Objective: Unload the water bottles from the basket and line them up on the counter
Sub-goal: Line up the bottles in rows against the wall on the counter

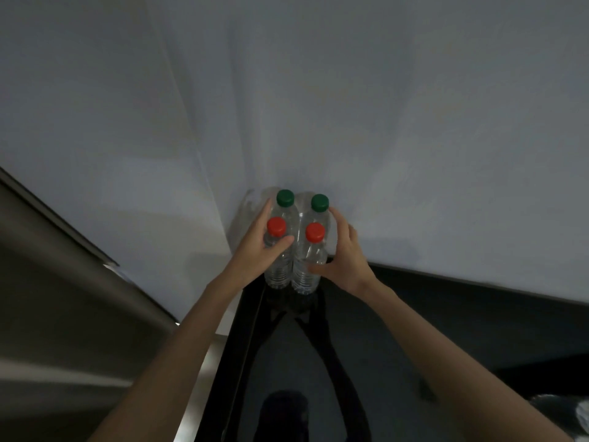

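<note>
Head view: four clear plastic bottles (287, 213) stood upright, caps up; left hand (255, 248) gripped the left red-capped bottle (279, 271), right hand (347, 252) the right red-capped bottle (305, 277).

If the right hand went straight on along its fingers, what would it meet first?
The right hand is touching the right-hand clear plastic bottle with a green cap; going on would push it toward the white wall close behind, though the gap is unclear.

White wall (398, 106) at back, grey metal panel (63, 282) on L, steel strip (204, 362) beside it
</note>
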The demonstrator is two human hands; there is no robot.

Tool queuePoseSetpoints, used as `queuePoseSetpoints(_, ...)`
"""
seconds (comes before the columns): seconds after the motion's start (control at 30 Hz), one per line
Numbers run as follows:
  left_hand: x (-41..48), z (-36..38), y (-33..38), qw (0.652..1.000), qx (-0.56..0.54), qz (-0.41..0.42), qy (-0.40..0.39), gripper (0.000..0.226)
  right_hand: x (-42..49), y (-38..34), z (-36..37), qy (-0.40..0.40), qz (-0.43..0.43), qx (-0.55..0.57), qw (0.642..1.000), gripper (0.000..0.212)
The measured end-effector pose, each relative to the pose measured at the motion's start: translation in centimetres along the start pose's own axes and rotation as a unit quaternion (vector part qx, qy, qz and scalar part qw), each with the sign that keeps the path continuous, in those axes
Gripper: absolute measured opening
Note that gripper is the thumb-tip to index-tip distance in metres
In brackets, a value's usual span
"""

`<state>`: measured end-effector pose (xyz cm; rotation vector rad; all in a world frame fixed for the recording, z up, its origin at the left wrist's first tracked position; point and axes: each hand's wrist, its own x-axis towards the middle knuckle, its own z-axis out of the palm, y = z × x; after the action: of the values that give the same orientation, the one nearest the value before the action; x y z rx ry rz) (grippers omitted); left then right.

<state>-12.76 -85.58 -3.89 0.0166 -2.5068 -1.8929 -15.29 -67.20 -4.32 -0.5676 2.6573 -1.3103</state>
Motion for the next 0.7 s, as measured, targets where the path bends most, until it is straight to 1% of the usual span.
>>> queuePoseSetpoints(0.07, 0.8, 0.0, 0.2, 1.000, 0.011, 0.002, -0.005, 0.071, 1.2, 0.4, 0.0, -0.027, 0.035, 0.017, 0.999, 0.132)
queuePoseSetpoints(0.13, 1.5, 0.1, 0.4, 1.000, 0.020, 0.001, -0.013, 0.078, 2.3, 0.9, 0.2, -0.048, 0.056, 0.040, 0.996, 0.142)
queuePoseSetpoints(0.2, 1.9, 0.0, 0.2, 1.000, 0.018, -0.008, -0.024, 0.082, 2.9, 1.1, 0.4, -0.067, 0.066, 0.055, 0.994, 0.146)
queuePoseSetpoints(0.33, 2.2, 0.0, -0.2, 0.999, 0.026, -0.014, -0.023, 0.083, 3.2, 1.4, 0.7, -0.060, 0.061, 0.073, 0.994, 0.147)
queuePoseSetpoints(0.47, 1.8, 0.0, 0.2, 0.999, 0.031, -0.018, -0.027, 0.080, 2.6, 1.4, 0.3, -0.056, 0.042, 0.080, 0.994, 0.136)
queuePoseSetpoints(0.57, 0.8, -0.3, 1.2, 0.998, 0.057, -0.001, -0.012, 0.075, 1.5, 0.1, -1.1, -0.044, 0.010, 0.044, 0.998, 0.114)
queuePoseSetpoints(0.63, -0.4, -0.5, 2.4, 0.991, 0.128, 0.039, 0.002, 0.071, -0.1, -1.5, -2.4, -0.031, -0.011, -0.006, 0.999, 0.101)
queuePoseSetpoints(0.7, -2.1, -0.5, 4.2, 0.973, 0.215, 0.083, 0.025, 0.066, -1.9, -2.8, -3.9, -0.019, -0.022, -0.072, 0.997, 0.093)
